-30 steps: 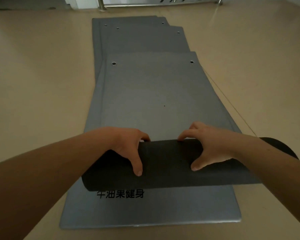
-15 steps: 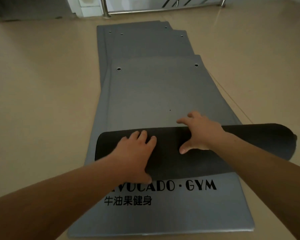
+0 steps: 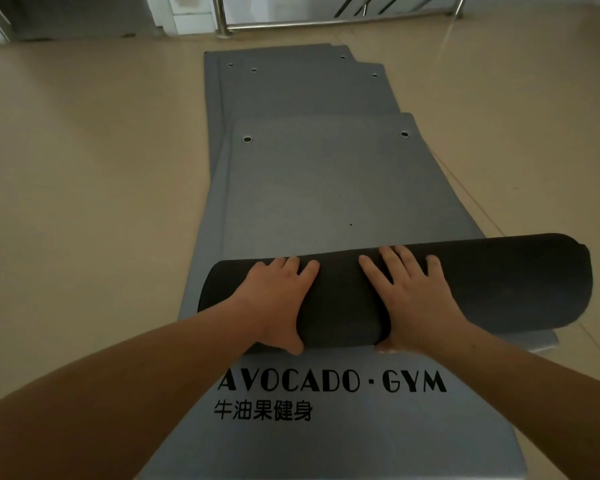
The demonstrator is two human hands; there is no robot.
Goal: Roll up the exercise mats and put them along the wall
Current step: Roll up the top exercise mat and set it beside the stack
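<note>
On top of dark roll (image 3: 499,282): left hand (image 3: 274,299), right hand (image 3: 413,299) flat, fingers spread, palms pressing, nothing pinched. Roll lies across grey mats (image 3: 319,188), just beyond logo (image 3: 333,381), right end overhanging mat edge. Best: push evenly both palms, wind tight, square right end.

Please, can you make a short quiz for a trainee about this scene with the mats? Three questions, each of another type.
1. True or false: the left hand and the right hand both rest on the dark roll.
2. Which words are printed on the grey mat nearest the camera? A) YOGA CLUB B) AVOCADO GYM C) FIT ZONE
3. Fill in: the far end of the partly rolled mat shows ___ metal eyelets.
Key: 1 true; 2 B; 3 two.
</note>
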